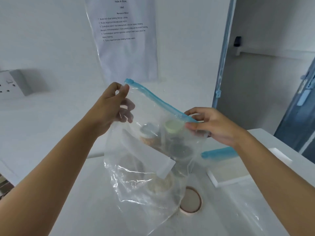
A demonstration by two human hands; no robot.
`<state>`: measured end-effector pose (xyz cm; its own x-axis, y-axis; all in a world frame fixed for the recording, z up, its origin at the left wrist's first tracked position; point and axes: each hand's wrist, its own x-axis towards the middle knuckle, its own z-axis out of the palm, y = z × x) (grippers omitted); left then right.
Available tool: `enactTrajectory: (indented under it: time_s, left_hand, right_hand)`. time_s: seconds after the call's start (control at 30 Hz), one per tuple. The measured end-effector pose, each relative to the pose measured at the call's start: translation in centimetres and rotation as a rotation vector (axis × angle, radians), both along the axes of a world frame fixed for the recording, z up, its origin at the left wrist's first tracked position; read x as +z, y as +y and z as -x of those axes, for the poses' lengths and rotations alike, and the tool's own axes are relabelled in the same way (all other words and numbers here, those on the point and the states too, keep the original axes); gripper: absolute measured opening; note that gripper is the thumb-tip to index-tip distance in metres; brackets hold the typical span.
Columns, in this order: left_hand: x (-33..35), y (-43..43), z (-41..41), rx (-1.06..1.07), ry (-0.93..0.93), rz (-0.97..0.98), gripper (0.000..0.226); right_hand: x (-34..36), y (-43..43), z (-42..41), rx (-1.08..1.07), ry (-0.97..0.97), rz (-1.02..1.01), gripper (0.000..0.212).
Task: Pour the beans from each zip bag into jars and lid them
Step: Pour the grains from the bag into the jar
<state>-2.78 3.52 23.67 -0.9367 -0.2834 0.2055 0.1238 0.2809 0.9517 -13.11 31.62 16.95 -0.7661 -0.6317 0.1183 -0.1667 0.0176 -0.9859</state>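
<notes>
Head view. A clear zip bag [136, 184] with a blue zip strip [153, 97] is held up above a white table [85, 201] and hangs slack from its top edge. The left hand [109, 106] pinches the upper left corner just below the slider, thumb and forefinger closed on the plastic. The right hand [218, 126] pinches the lower right end of the strip in the same way, so the top edge slopes down to the right. Three jars show blurred through the plastic: a grey-lidded jar [148, 133] holding tan beans, a green-lidded jar [173, 126] just to its right, and nearer the camera a third jar [162, 183] with pale contents (whether the bag itself holds any beans cannot be told). A round lid [190, 200] lies flat on the table beside the bag's lower edge. A second blue strip [218, 153] lies on the table near the right wrist. A printed sheet [126, 40] hangs on the wall.
</notes>
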Motion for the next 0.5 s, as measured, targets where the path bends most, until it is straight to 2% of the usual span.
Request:
enactTrajectory:
  time_s: [0.13, 0.23, 0.4, 0.5]
  left_hand:
    - [0.6, 2.5, 0.5, -0.026, -0.082, -0.078, 0.025]
    - [0.3, 6.1, 1.5, -0.055, -0.115, -0.167, 0.019]
    - [-2.5, 13.2, 4.3, 0.0, -0.066, -0.277, 0.018]
    - [-4.5, 17.0, 6.1, 0.057, -0.013, -0.381, 0.021]
  right_hand:
    - [-0.9, 2.5, 2.4, -0.087, -0.225, 0.332, 0.026]
    - [-1.5, 4.7, 4.1, -0.178, -0.331, 0.482, 0.019]
    - [-2.2, 10.4, 7.1, -0.14, -0.481, 0.581, 0.02]
    - [-3.1, 14.6, 8.6, 0.009, -0.523, 0.548, 0.035]
